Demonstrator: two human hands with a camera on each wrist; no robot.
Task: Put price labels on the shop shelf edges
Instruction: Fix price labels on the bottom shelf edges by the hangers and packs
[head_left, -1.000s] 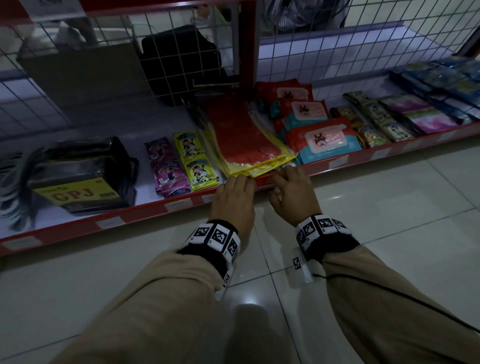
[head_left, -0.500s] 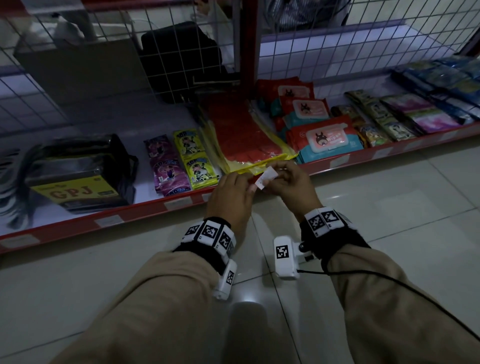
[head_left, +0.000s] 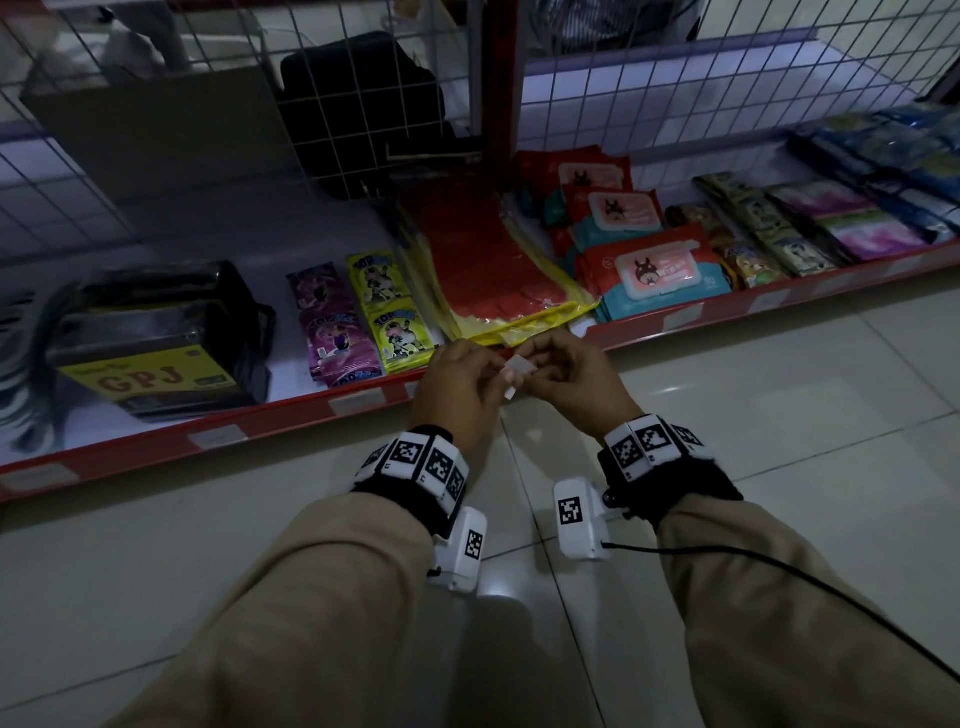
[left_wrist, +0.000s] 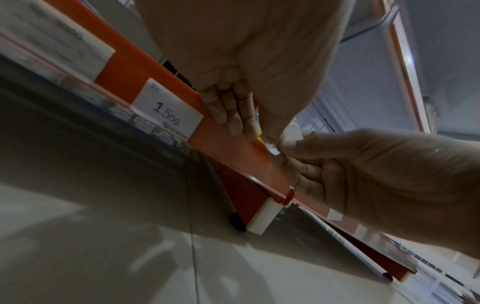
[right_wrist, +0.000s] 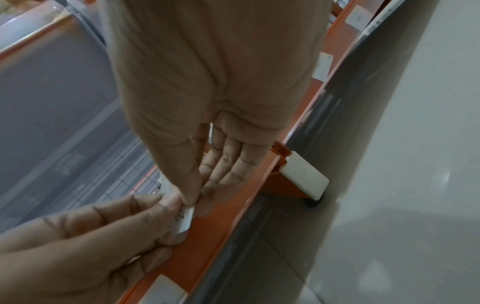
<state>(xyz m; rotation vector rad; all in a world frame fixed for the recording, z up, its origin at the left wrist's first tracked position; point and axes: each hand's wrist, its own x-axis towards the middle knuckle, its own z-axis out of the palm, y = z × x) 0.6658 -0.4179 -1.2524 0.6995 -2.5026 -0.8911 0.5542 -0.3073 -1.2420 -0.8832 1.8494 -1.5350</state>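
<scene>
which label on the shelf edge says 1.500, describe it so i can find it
Start at the red shelf edge that runs just above the floor. The handwritten 1.500 label sits just beside the left hand; neighbouring labels are too blurred to read.

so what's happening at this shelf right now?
A person is crouched at a low red shelf edge, labelling it. Both hands meet just in front of the rail: the left hand and right hand pinch a small white price label between them, not yet stuck on. Other labels already sit on the rail, one reading 1.500. Above this spot lie red and yellow flat packets.
</scene>
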